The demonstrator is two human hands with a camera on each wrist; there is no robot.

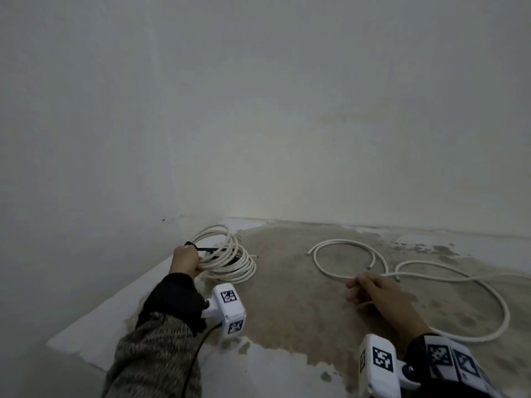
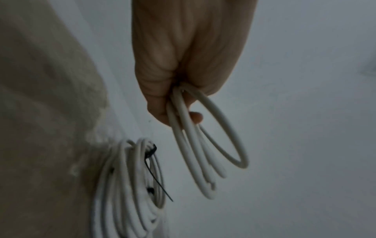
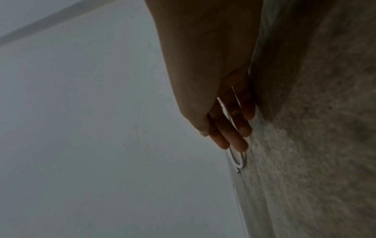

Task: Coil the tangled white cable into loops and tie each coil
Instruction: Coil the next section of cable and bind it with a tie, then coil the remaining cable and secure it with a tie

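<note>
My left hand [image 1: 185,261] grips a small coil of white cable [image 2: 205,153] near the wall corner, with its fingers [image 2: 183,64] curled round the loops. Beside it on the floor lies a bigger coil [image 1: 240,268] bound with a black tie [image 2: 154,169]. A loose white cable [image 1: 340,241] sprawls in wide loops over the floor to the right. My right hand [image 1: 379,291] is low over that cable, its fingers [image 3: 234,136] straight and holding nothing. A bend of the cable [image 3: 237,161] shows past the fingertips. I cannot tell whether they touch it.
Two pale walls [image 1: 258,110] meet in a corner behind the coils. The floor has a sandy brown patch [image 1: 287,297] with pale grey areas around it. White marker-covered camera blocks [image 1: 227,308] sit on both wrists.
</note>
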